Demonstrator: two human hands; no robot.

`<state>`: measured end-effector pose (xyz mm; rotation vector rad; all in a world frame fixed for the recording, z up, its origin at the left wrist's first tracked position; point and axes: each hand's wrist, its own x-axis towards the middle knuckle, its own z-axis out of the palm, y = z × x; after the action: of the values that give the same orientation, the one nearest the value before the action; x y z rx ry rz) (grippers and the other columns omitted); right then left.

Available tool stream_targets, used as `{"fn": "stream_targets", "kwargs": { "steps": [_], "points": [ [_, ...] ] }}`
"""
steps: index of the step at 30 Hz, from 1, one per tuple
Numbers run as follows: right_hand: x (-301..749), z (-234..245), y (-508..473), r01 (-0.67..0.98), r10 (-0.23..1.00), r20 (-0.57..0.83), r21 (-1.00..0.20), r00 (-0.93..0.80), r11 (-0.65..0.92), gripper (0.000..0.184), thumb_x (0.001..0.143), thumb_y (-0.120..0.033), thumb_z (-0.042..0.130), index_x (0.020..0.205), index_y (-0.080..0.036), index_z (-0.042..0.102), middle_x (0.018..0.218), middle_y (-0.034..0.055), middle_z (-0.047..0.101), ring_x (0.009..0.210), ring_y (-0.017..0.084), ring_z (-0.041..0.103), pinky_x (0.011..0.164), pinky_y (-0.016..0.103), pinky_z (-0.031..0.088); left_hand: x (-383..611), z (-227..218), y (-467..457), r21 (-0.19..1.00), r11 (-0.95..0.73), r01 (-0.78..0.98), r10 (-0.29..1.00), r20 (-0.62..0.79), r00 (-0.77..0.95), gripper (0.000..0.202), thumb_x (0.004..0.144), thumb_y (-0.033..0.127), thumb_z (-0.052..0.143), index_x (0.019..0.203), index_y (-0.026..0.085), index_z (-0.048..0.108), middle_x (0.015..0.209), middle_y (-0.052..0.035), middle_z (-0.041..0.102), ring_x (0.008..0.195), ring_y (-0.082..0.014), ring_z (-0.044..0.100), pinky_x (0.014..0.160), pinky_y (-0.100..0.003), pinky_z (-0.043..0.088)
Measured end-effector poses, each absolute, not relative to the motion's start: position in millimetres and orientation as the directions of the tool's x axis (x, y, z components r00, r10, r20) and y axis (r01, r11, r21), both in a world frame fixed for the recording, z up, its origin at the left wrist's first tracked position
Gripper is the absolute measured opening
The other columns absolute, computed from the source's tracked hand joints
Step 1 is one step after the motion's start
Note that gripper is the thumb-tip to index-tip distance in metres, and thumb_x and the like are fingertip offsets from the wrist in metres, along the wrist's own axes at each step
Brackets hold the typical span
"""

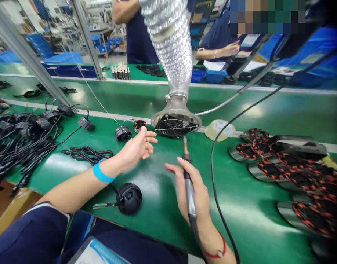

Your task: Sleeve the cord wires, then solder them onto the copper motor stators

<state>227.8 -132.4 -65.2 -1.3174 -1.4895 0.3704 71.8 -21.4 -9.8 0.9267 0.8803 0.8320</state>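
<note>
A soldering iron (189, 194) rests in my right hand (197, 187), its handle lying along the palm and its tip pointing up and away. My left hand (138, 146) hovers over the bench with thumb and fingers apart and no object visible in it. A thin wire (99, 102) runs down from the upper left to the edge of that hand; whether it touches is unclear. Just beyond the left hand are a black round housing (123, 134) and a copper-wound stator (140, 125). Nearer me lies another black housing (129, 198) with coloured wire ends.
A fume extractor hood (176, 123) hangs ahead on a foil duct (171, 44). Stators (295, 176) crowd the right; black cabled parts (28, 139) pile up on the left. A black cord (214, 176) loops beside my right hand. Two people stand across the bench.
</note>
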Motion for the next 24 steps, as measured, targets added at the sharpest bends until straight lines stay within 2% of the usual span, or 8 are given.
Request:
{"fn": "stream_targets", "kwargs": {
  "steps": [4,8,10,13,15,18,22,24],
  "points": [
    [212,-52,-126,0.547,0.844,0.525,-0.741,0.110,0.389,0.036,0.087,-0.020,0.058,0.122,-0.025,0.051,0.112,0.0070,0.068,0.102,0.022,0.067,0.086,0.040,0.056,98,-13,-43,0.859,0.486,-0.163,0.804,-0.367,0.468,0.047,0.091,0.058,0.042,0.106,0.014,0.049,0.094,-0.0044,0.052,0.059,-0.0065,0.050,0.043,-0.018,0.030],
    [207,-58,-119,0.599,0.824,0.534,-0.728,0.189,0.334,0.032,0.088,-0.017,0.056,0.118,-0.028,0.052,0.103,0.0037,0.068,0.088,0.021,0.066,0.082,0.043,0.053,105,-19,-46,0.876,0.470,-0.109,0.757,-0.336,0.560,0.052,0.090,0.064,0.038,0.110,0.016,0.047,0.088,-0.0015,0.051,0.058,-0.0069,0.046,0.048,-0.020,0.033],
    [211,-62,-119,0.634,0.786,0.570,-0.705,0.239,0.319,0.032,0.089,-0.018,0.055,0.119,-0.028,0.051,0.098,0.0028,0.069,0.083,0.021,0.065,0.081,0.043,0.051,101,-19,-45,0.937,0.349,-0.027,0.719,-0.249,0.648,0.049,0.089,0.062,0.041,0.106,0.016,0.048,0.086,-0.0006,0.051,0.060,-0.0079,0.045,0.052,-0.021,0.035],
    [225,-66,-126,0.660,0.753,0.607,-0.678,0.253,0.324,0.035,0.089,-0.018,0.057,0.122,-0.027,0.050,0.091,0.0015,0.070,0.082,0.020,0.065,0.084,0.043,0.051,89,-15,-42,0.981,0.013,0.193,0.597,-0.163,0.786,0.028,0.086,0.043,0.054,0.093,0.015,0.053,0.076,0.0016,0.051,0.064,-0.0090,0.045,0.059,-0.022,0.038],
    [239,-66,-136,0.677,0.764,0.600,-0.666,0.236,0.314,0.036,0.088,-0.019,0.059,0.123,-0.026,0.050,0.085,0.0002,0.070,0.084,0.020,0.066,0.086,0.043,0.050,80,-13,-39,0.916,-0.208,0.344,0.531,-0.190,0.826,0.016,0.087,0.030,0.053,0.084,0.015,0.056,0.068,0.0030,0.051,0.063,-0.0088,0.045,0.061,-0.021,0.036],
    [273,-63,-155,0.754,0.735,0.615,-0.617,0.285,0.224,0.035,0.087,-0.020,0.061,0.120,-0.025,0.052,0.083,0.0004,0.070,0.085,0.020,0.066,0.087,0.042,0.050,70,-20,-31,0.779,-0.399,0.484,0.509,-0.251,0.823,0.019,0.089,0.026,0.047,0.078,0.016,0.058,0.067,0.0025,0.056,0.063,-0.0098,0.049,0.061,-0.022,0.036],
    [345,-59,-170,0.896,0.587,0.708,-0.439,0.392,-0.069,0.029,0.087,-0.023,0.057,0.116,-0.020,0.054,0.085,0.0056,0.070,0.086,0.023,0.067,0.086,0.042,0.050,58,-49,-22,0.613,-0.505,0.607,0.604,-0.251,0.757,0.024,0.093,0.028,0.040,0.092,0.018,0.061,0.086,-0.0027,0.068,0.076,-0.0165,0.060,0.070,-0.026,0.042],
    [384,-63,-168,0.911,0.630,0.666,-0.365,0.398,-0.190,0.030,0.088,-0.024,0.052,0.118,-0.019,0.051,0.107,0.0130,0.068,0.097,0.025,0.065,0.088,0.042,0.049,54,-65,-20,0.567,-0.538,0.625,0.650,-0.194,0.735,0.025,0.093,0.028,0.037,0.101,0.019,0.060,0.094,-0.0053,0.069,0.083,-0.0194,0.063,0.074,-0.029,0.044]
  ]
}}
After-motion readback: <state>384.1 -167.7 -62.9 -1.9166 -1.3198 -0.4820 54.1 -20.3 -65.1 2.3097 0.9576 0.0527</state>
